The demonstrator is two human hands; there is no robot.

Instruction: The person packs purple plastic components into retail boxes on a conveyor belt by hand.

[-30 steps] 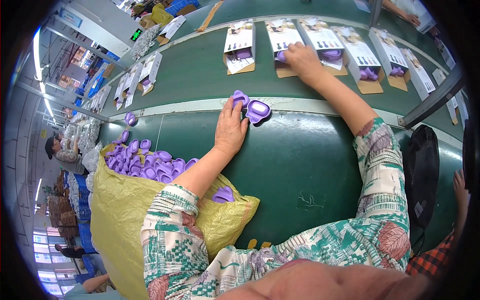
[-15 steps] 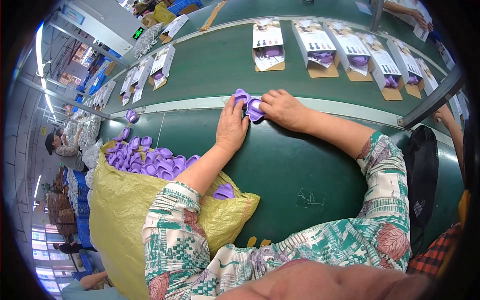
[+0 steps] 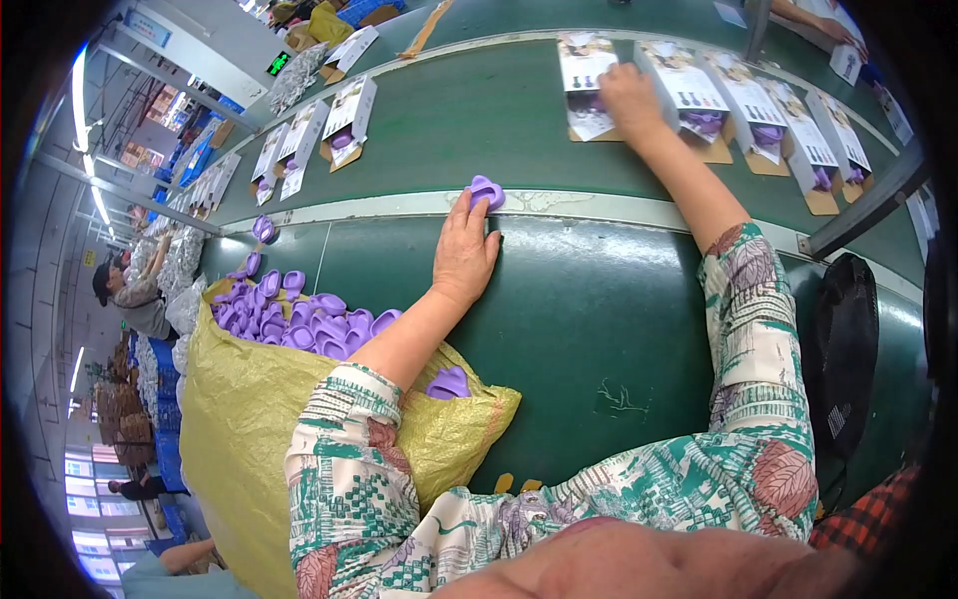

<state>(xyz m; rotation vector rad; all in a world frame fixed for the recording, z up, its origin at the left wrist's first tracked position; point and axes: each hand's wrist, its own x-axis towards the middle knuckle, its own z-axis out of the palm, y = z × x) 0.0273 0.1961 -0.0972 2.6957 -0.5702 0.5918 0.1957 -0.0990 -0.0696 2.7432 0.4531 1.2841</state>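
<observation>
L hand (image 3: 464,250) on purple piece (image 3: 486,191); R hand (image 3: 629,95) at open box (image 3: 587,85).

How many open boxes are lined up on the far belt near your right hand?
5 open boxes: one under the right hand, then four to its right. More boxes lie further left; some may be hidden past the picture's edge.

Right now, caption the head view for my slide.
Left hand rests on a purple part at the belt edge; right hand reaches into an open box.
</observation>
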